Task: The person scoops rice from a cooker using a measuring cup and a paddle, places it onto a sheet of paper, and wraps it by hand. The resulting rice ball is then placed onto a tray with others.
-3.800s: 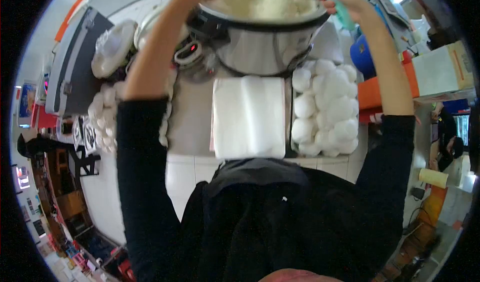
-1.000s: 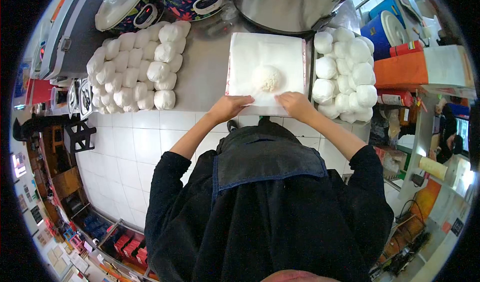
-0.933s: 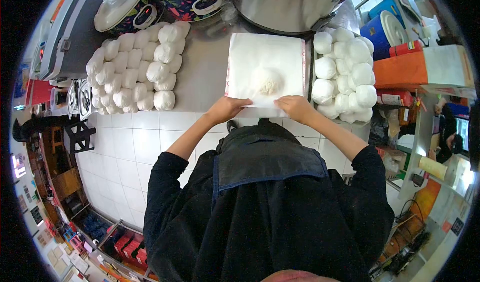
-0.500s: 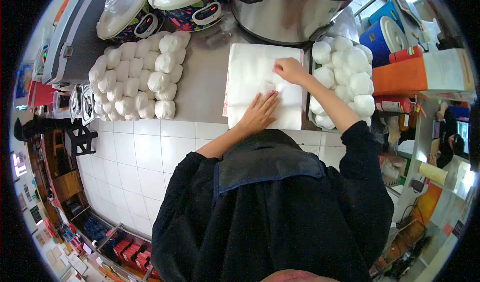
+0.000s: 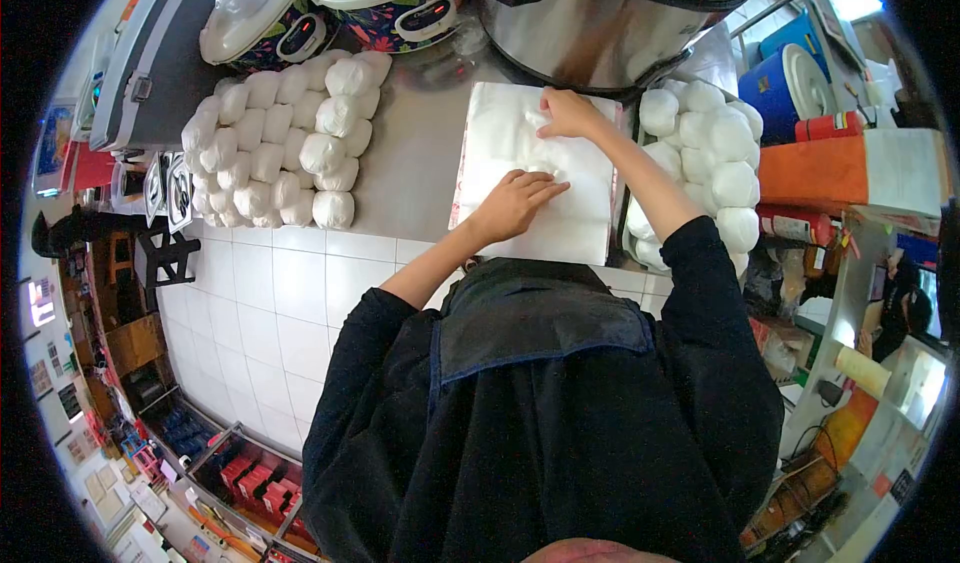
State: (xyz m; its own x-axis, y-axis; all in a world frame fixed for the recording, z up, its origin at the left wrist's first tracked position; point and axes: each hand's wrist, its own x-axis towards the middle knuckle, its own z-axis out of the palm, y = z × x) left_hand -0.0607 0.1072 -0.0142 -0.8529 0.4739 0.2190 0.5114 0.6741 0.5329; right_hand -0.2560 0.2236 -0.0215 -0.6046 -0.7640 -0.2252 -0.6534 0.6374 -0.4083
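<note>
A stack of white sheets (image 5: 500, 123) lies on the metal counter, with a wrinkled white piece on top between my hands. My left hand (image 5: 516, 206) rests on the lower middle of the stack, its fingers pointing right and slightly apart. Above it, my right hand (image 5: 572, 115) touches the upper part, thumb and fingers bent at the white surface; whether they pinch anything is too small to tell. White rounded bundles are piled at the left (image 5: 265, 143) and at the right (image 5: 715, 148) of the sheets.
A large steel cooker (image 5: 590, 28) with white contents stands behind the sheets. Two patterned pots (image 5: 385, 18) are at the back left, beside a grey case (image 5: 165, 53). A blue bucket (image 5: 780, 88) and an orange box (image 5: 815, 171) are at the right. A dark stool (image 5: 167, 258) stands at left.
My right hand has moved up and slightly left on the sheets, opening from a fist-like shape. My left hand's fingers have bent more. The view has shifted slightly.
</note>
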